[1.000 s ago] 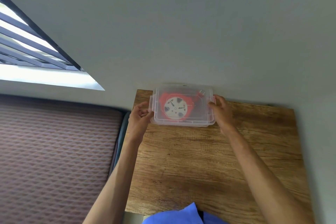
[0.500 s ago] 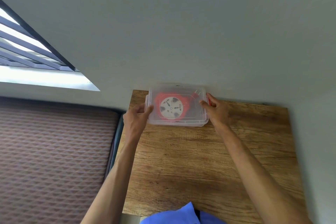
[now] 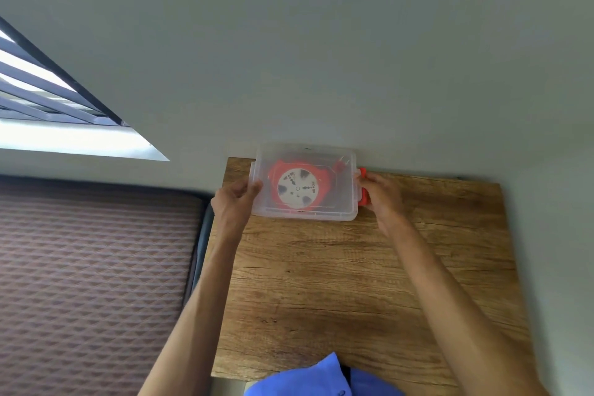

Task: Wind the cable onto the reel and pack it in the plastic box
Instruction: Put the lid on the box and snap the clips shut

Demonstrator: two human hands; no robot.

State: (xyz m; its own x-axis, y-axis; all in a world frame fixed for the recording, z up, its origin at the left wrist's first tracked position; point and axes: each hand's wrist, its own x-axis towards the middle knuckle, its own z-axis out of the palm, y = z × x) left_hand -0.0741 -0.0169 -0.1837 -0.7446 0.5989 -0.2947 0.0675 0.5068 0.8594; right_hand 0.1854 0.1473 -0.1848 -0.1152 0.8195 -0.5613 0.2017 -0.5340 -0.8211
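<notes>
Single head view, looking steeply down over table [image 3: 353, 283] toward wall.

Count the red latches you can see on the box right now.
1: a red latch on the right end of the plastic box, under the right hand. The left hand covers the left end, so another may be hidden.

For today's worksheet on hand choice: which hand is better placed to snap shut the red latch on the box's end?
The right hand: its fingers already touch the red latch on the plastic box. The left hand steadies the opposite end.
</notes>
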